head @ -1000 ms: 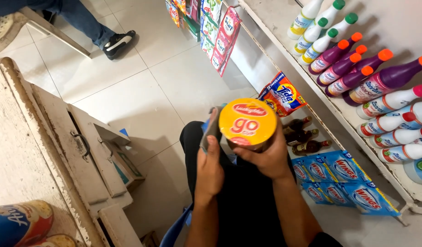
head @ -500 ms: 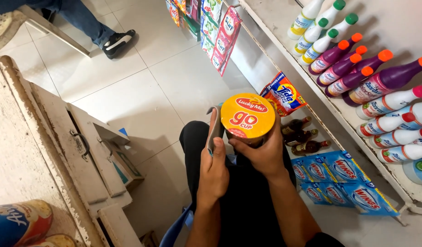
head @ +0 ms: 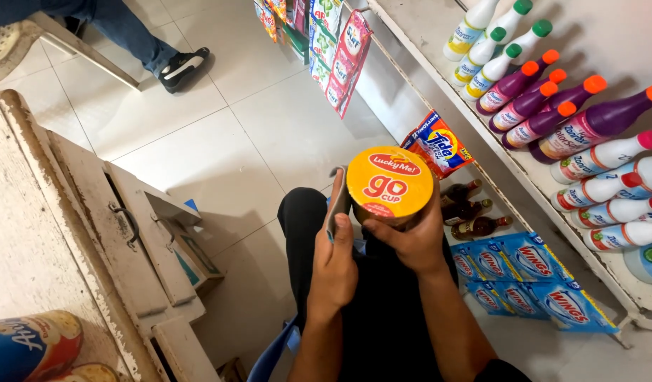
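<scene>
so the right hand (head: 411,237) has its fingers wrapped under a yellow-lidded noodle cup (head: 389,185), held up about mid-frame over the lap. the left hand (head: 334,262) is closed around a dark phone (head: 338,205), edge-on and touching the cup at its 9 o'clock. lid looks sealed, so the cup is picked up and unopened. purple bottles (head: 545,113) sit on the shelf at 2 o'clock, a worn wooden counter (head: 29,233) at 9.
</scene>
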